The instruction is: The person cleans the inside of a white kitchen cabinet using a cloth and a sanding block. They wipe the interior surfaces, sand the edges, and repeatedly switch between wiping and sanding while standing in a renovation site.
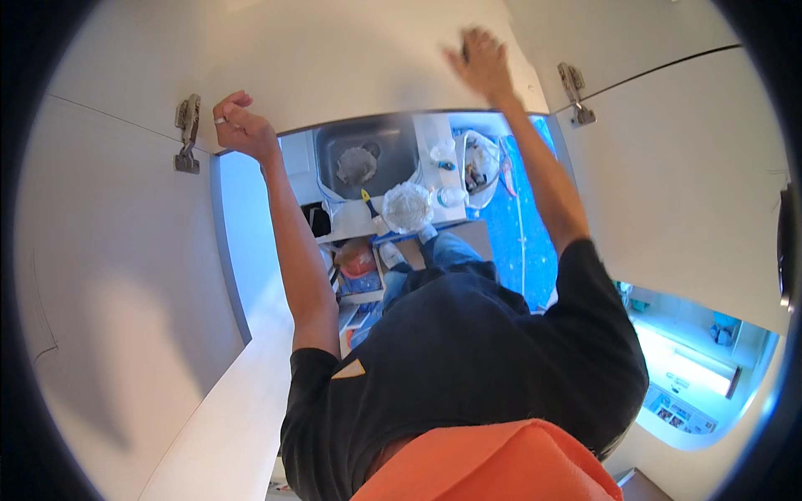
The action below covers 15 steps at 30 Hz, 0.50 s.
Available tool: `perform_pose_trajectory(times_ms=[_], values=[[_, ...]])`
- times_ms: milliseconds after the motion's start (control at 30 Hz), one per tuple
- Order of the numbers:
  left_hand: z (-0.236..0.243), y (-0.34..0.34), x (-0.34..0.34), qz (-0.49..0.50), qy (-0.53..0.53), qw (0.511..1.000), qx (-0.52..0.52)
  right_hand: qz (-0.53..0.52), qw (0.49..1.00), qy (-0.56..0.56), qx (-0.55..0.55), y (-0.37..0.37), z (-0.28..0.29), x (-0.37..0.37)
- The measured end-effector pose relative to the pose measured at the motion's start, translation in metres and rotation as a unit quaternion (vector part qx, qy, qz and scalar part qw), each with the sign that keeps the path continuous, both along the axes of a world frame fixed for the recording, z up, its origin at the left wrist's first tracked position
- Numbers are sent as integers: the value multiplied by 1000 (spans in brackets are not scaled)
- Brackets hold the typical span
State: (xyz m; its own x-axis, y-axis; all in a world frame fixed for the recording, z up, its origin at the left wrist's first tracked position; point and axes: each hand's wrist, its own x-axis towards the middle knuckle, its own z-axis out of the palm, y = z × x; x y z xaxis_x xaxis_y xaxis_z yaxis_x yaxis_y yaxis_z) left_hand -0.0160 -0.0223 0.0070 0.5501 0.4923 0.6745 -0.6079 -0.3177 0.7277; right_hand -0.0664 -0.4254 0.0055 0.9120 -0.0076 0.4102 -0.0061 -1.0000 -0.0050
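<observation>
My left hand (242,127), with a ring on one finger, is raised beside a metal cabinet hinge (189,134) at the left. Its fingers are curled in, and whatever they might hold is hidden. Farther up and to the right, my right hand (483,67) is against or just in front of the pale panel (351,58); I cannot tell whether it touches. Motion smears its fingers. A small dark patch shows by its thumb, too blurred to name. A second metal hinge (576,93) sits on the panel to its right.
Below lie a metal sink (330,138), a plastic-covered bowl (408,207), a yellow-and-dark brush (368,200) and a lined bin (480,167). Blue sheeting (510,234) covers the floor. My feet stand on a brown surface. White cabinet doors (685,184) flank me.
</observation>
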Motion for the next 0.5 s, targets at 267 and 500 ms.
perform_pose_trajectory(times_ms=[267,500], values=[[0,-3,7,-20,-17,999,-38,54,998,-5,-16,21,15,-39],[-13,8,16,1,-32,999,30,191,971,90,114,30,35,-126]])
